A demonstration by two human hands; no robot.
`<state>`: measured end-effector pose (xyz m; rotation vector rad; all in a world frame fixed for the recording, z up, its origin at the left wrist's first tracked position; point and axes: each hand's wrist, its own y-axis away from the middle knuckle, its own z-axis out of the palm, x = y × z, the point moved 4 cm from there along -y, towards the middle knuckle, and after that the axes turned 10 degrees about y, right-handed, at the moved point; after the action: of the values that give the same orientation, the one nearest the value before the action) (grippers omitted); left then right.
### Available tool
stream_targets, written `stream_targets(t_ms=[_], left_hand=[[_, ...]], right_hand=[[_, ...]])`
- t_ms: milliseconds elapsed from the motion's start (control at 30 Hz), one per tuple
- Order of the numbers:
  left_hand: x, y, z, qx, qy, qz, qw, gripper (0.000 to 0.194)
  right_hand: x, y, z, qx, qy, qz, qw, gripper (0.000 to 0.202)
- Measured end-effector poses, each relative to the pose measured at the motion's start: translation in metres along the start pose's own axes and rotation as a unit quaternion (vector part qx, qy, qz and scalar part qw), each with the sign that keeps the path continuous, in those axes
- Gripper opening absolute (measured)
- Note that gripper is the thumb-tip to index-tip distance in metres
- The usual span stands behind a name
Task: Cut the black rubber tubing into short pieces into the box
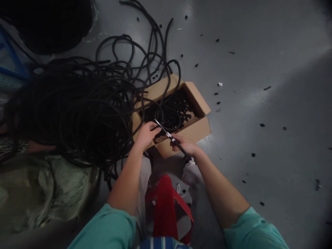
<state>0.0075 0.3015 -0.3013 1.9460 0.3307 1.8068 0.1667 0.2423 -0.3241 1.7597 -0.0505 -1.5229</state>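
My right hand (183,144) is closed around a dark-handled cutting tool (168,135) with a thin, light metal blade. The blade points up and left, its tip close to the fingers of my left hand (147,134). The left fingers are pressed together at a black cord (166,129) that loops over the box. Below both hands, an open cardboard box (195,130) holds many small black pieces (181,107) and some cord loops. Exactly where blade and cord meet is too small to tell.
A big tangle of black cord (77,103) lies left of the box. Black bits dot the grey floor (241,103) on the right. A greenish sack (64,186) is at lower left, a dark round bundle (54,24) at upper left. Something red (164,207) stands between my legs.
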Motion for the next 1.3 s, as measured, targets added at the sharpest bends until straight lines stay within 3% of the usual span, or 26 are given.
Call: stream_targets(t_ms=[267, 633, 767, 1033, 1300], left_hand=[[0.013, 0.004, 0.008, -0.015, -0.05, 0.006, 0.999, 0.007], [0.008, 0.003, 0.0, -0.011, -0.016, -0.013, 1.0, 0.018], [0.01, 0.003, -0.005, 0.005, -0.05, 0.016, 0.999, 0.025], [0.01, 0.004, -0.001, 0.005, -0.077, 0.042, 0.996, 0.018], [0.015, 0.009, 0.008, -0.069, -0.081, 0.024, 0.994, 0.012]], right_hand=[[-0.004, -0.001, -0.001, 0.035, 0.005, -0.019, 0.999, 0.061], [-0.009, -0.001, -0.002, 0.047, 0.015, -0.018, 0.999, 0.05], [-0.012, 0.001, -0.002, 0.053, 0.021, -0.016, 0.998, 0.048], [-0.009, -0.002, 0.002, 0.032, -0.029, 0.002, 0.999, 0.052], [-0.011, -0.002, 0.0, 0.041, -0.036, -0.027, 0.998, 0.056]])
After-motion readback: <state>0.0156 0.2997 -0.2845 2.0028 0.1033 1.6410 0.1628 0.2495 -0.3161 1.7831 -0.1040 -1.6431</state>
